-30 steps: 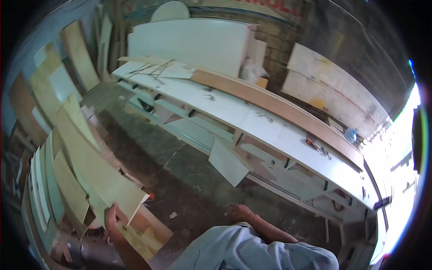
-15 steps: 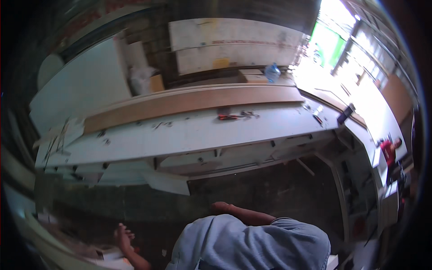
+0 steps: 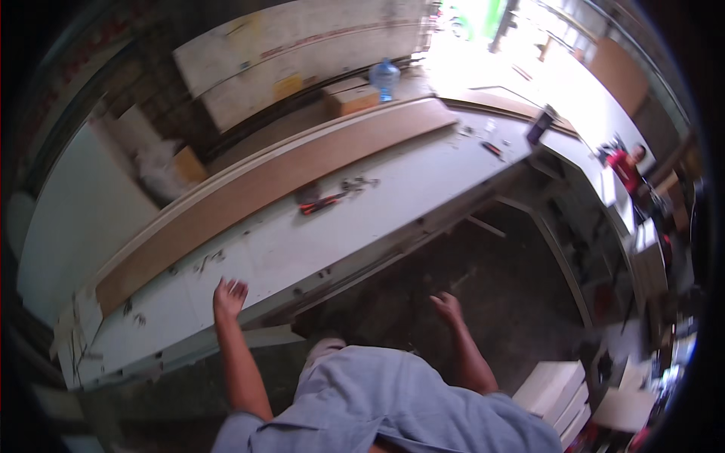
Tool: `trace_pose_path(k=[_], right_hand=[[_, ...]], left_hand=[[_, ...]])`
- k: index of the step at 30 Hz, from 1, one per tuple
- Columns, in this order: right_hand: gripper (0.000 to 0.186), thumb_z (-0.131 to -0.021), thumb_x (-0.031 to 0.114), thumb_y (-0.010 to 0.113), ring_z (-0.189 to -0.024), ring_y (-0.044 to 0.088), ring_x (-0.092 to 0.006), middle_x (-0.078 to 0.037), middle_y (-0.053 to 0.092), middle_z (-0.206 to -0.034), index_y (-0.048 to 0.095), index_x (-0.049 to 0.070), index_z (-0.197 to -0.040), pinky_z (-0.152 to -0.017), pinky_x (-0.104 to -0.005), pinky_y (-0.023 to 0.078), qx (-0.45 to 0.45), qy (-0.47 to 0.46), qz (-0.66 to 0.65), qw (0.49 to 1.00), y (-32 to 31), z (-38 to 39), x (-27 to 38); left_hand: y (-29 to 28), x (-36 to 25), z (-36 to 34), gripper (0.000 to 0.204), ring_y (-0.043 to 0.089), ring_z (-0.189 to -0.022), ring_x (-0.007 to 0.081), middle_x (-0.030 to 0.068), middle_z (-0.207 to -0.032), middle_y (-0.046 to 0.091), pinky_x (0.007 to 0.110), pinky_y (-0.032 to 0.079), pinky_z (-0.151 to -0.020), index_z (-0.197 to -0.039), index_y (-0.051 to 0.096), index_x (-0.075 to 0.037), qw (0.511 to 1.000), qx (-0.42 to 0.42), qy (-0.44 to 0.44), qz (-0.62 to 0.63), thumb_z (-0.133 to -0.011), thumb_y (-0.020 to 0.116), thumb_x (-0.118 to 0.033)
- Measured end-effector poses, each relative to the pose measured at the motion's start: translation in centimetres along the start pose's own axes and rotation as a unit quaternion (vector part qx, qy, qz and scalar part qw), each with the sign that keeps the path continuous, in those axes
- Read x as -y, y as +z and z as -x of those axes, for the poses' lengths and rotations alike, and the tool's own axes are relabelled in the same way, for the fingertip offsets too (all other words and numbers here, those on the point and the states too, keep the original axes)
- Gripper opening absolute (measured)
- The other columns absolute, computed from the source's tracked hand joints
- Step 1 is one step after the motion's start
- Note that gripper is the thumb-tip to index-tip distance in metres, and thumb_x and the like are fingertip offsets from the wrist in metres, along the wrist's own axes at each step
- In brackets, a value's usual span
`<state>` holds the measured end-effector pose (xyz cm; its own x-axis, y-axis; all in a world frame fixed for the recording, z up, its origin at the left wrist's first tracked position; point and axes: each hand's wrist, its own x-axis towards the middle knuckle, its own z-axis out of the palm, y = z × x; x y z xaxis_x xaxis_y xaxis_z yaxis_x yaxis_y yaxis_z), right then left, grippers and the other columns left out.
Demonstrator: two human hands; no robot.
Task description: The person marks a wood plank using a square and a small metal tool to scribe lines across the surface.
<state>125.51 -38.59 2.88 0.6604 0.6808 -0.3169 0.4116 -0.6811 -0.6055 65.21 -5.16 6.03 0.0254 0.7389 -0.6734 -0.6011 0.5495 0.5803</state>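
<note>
My left hand (image 3: 229,298) is raised over the near edge of a long white worktop (image 3: 393,174). Its fingers are slightly apart, with nothing held in them. Farther right, my right hand (image 3: 447,307) hangs in the air above the dark floor, a finger stretched out and no object visible in it. Small metal fittings (image 3: 209,260) lie on the worktop just beyond my left hand. A red-and-black hand tool (image 3: 321,204) rests near the middle beside more loose hardware (image 3: 359,183). Along the worktop's far side runs a long brown board (image 3: 302,162).
A second red-and-black tool (image 3: 492,149) and a dark cylinder (image 3: 541,124) occupy the worktop's right end. Behind stand a cardboard box (image 3: 351,98) and blue water bottle (image 3: 384,79). Stacked pale panels (image 3: 555,392) are at lower right. A person in red (image 3: 625,166) is at far right.
The view has swung, so the worktop now slants up to the right. My left hand has risen to the worktop's edge; my right hand has moved out to the right, away from my body.
</note>
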Motion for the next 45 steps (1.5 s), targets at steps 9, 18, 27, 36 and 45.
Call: trace_pose_path(k=[9, 18, 27, 36, 45], right_hand=[[0.026, -0.088, 0.033, 0.072, -0.078, 0.073, -0.0331, -0.017, 0.075, -0.09, 0.07, 0.008, -0.086, -0.07, -0.0494, 0.057, 0.257, -0.017, 0.415, 0.873, 5.6, 8.8, -15.4], [0.031, -0.089, 0.033, 0.076, -0.075, 0.073, -0.0236, -0.013, 0.076, -0.087, 0.073, 0.005, -0.102, -0.066, -0.0431, 0.057, 0.129, 0.154, -0.001, 0.98, 9.8, 4.0, -2.1], [0.024, -0.098, 0.029, 0.071, -0.064, 0.063, -0.0134, -0.005, 0.069, -0.078, 0.07, 0.005, -0.099, -0.057, -0.0305, 0.052, 0.078, 0.266, -0.254, 0.927, 8.2, -6.8, 6.7], [0.016, -0.101, 0.019, 0.066, -0.055, 0.053, -0.0125, -0.003, 0.057, -0.071, 0.063, 0.005, -0.094, -0.046, -0.0289, 0.044, 0.084, 0.288, -0.335, 0.893, 3.6, -19.7, 7.8], [0.027, -0.098, 0.025, 0.069, -0.071, 0.07, -0.021, -0.011, 0.07, -0.083, 0.066, -0.002, -0.098, -0.063, -0.0341, 0.059, 0.05, 0.138, -0.368, 0.918, -1.3, -37.3, 22.1]], left_hand=[[7.4, -9.7, -14.9, 0.095, 0.042, -0.142, 0.0439, 0.0277, -0.156, 0.032, 0.056, 0.037, -0.117, -0.16, 0.022, -0.004, 0.962, -0.22, -0.014, 0.161, -0.092, 0.067, -0.052], [9.0, -12.0, -22.7, 0.069, 0.029, -0.151, 0.0312, 0.0037, -0.165, 0.034, 0.06, 0.025, -0.119, -0.152, 0.046, -0.02, 0.977, -0.147, -0.042, 0.148, -0.094, 0.048, -0.055], [12.4, -11.5, -24.3, 0.056, 0.047, -0.132, 0.0249, 0.0003, -0.142, 0.059, 0.053, 0.04, -0.097, -0.134, 0.06, -0.023, 0.958, -0.265, -0.062, 0.088, -0.087, 0.054, -0.053], [9.9, -12.1, -26.0, 0.043, 0.046, -0.091, 0.0205, -0.0016, -0.099, 0.056, 0.04, 0.037, -0.07, -0.103, 0.057, -0.026, 0.903, -0.393, -0.151, 0.089, -0.077, 0.066, -0.059], [8.2, -10.4, -25.5, 0.041, 0.059, -0.091, 0.0192, -0.0012, -0.106, 0.064, 0.034, 0.049, -0.063, -0.111, 0.065, -0.023, 0.863, -0.468, -0.133, 0.138, -0.084, 0.068, -0.052]])
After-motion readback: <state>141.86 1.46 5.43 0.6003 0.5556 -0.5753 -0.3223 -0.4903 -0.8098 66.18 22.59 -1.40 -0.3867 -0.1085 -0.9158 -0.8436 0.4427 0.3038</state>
